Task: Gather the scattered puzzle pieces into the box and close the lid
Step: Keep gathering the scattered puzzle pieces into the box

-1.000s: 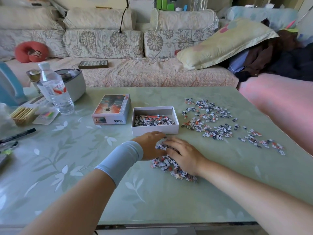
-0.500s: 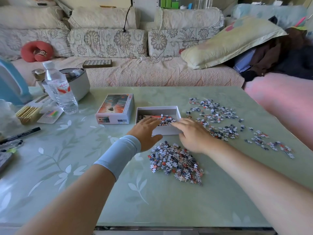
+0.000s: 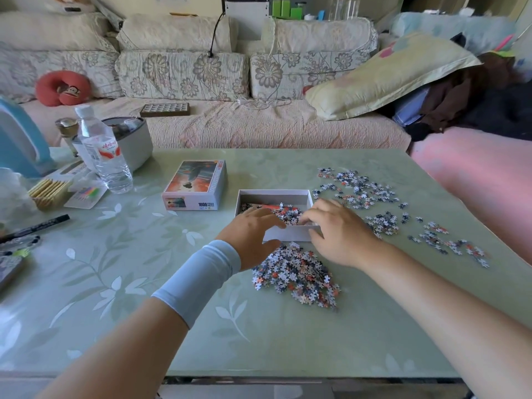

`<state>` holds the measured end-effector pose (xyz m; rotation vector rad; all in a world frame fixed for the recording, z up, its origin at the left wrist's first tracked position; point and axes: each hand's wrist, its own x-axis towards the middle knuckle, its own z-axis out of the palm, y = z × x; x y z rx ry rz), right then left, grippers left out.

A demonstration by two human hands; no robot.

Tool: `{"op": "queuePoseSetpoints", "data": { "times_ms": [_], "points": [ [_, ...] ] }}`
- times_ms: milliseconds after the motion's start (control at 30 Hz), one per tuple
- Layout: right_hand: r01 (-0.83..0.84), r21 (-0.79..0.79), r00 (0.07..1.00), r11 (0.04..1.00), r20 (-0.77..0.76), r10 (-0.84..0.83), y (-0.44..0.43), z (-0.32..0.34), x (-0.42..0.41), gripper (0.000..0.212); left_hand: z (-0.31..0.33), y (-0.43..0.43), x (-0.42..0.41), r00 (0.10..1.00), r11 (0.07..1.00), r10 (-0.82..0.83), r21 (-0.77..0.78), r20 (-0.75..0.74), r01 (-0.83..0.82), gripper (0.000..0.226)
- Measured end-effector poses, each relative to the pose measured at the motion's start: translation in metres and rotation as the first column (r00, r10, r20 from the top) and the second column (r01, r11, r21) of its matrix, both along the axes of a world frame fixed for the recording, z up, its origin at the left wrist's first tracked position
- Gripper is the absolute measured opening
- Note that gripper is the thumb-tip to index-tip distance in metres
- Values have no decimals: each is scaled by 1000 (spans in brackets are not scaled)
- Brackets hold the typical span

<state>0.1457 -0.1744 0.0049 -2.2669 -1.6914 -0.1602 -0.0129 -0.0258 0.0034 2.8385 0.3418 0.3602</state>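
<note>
Most pieces lie loose on the surface (image 3: 172,283): a wide scatter (image 3: 374,203) right of the box (image 3: 276,194), a dense pile (image 3: 296,275) just in front. Box open, partly filled. The lid (image 3: 195,185) sits beside it, off. Left hand (image 3: 250,226) and right hand (image 3: 336,230) are over the box's near wall, fingers curled down. Palms hidden, so cannot tell whether they grip pieces.

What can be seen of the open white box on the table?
The white box looks like thin cardboard, shallow, rectangular and open. It sits flat on the green table, right of its printed lid. Loose puzzle pieces cover part of its floor. The left hand and the right hand reach over its near wall; a pile of pieces lies just in front.
</note>
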Motion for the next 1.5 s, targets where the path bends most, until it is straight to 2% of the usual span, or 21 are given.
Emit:
{"op": "queuePoseSetpoints", "data": {
  "times_ms": [67,100,200,233,267,400,533,667,767,867,967,1067,1133,1267,1433,1500],
  "points": [
    [-39,-85,997,996,-66,33,-3,3,-5,23,0,-7,1,999,999,-26,-35,30,27,28],
    [-62,-182,994,981,-99,44,-4,3,-9,26,-3,-11,1,999,997,-39,-67,-20,37,29],
    [-62,-492,998,868,-58,38,-6,-2,-19,69,-18,-17,3,962,999,-49,-12,-268,48,55],
    [-47,-536,999,843,-48,26,-5,-5,-20,77,-21,-17,4,946,999,-37,17,-321,45,60],
    [-45,-537,998,842,-64,12,-4,-6,-21,76,-23,-16,4,937,999,-25,24,-348,36,61],
    [-77,-463,976,883,-217,-29,4,-8,-21,41,-18,-13,7,952,1000,-18,-26,-306,11,44],
    [-64,-389,940,919,-332,-75,10,-5,-22,23,-12,-8,7,956,995,14,-90,-292,-42,23],
    [-42,-350,927,936,-362,-94,16,0,-23,18,-12,-1,6,964,978,47,-185,-261,-97,18],
    [-43,-320,889,947,-445,-110,22,9,-21,16,-7,5,5,974,950,79,-280,-214,-139,16],
    [-10,-236,832,972,-542,-123,29,20,-16,15,3,16,7,989,924,112,-356,-97,-140,14],
    [79,-113,810,991,-572,-129,37,29,-7,11,11,27,13,973,893,225,-410,46,-187,11],
    [219,84,850,972,-505,-148,50,28,0,9,13,36,24,938,884,316,-403,142,-237,11],
    [249,178,883,952,-444,-148,57,24,0,9,9,37,32,934,888,328,-382,142,-254,13],
    [143,101,921,985,-378,-95,55,14,-1,18,-4,34,37,964,929,259,-289,57,-232,26],
    [138,129,941,982,-328,-89,44,19,-6,24,6,26,32,973,976,184,-139,138,-165,15],
    [83,19,935,996,-348,-72,39,22,-12,25,11,19,28,991,987,132,-92,22,-130,17]
  ]
}}
